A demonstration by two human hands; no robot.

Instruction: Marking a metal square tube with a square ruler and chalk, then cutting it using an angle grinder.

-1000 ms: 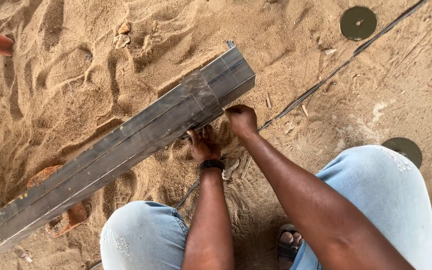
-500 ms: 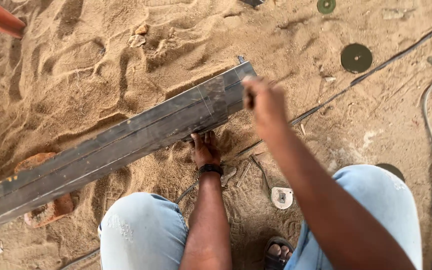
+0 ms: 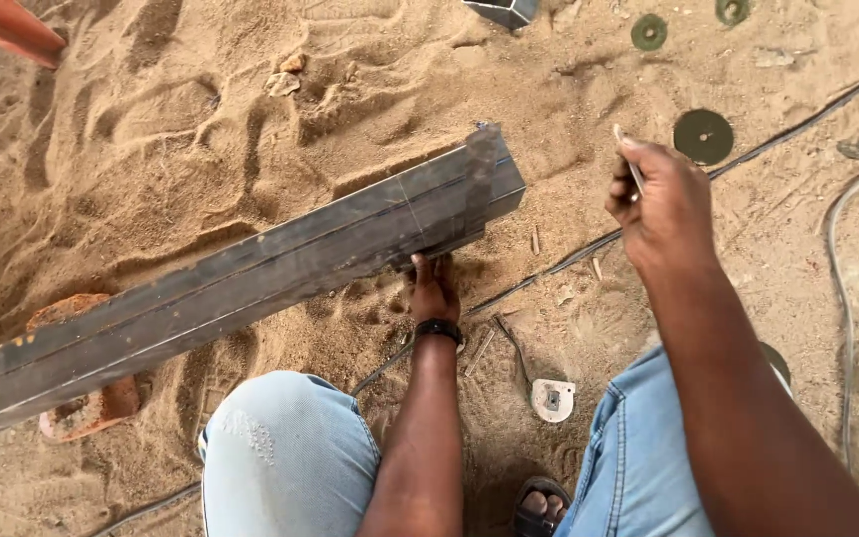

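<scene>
Left hand: the left hand reaches under the near edge of the long metal beam, fingers curled against its underside, touching it close to the cut end.
Right hand: the right hand is raised off the sand to the right of the beam, fingers pressed together, pinching a thin pale marker; well apart from the beam's end.
Beam: lies slantwise on the sand, its right end lifted and cut square, its left end running out of view; a thin line crosses its top face near the right end.
Open room: bare sand lies between the beam's end and the right hand.
Nearby: a dark cable runs slantwise behind the right hand; round green discs lie beyond it; a small white tool lies between the knees.
</scene>
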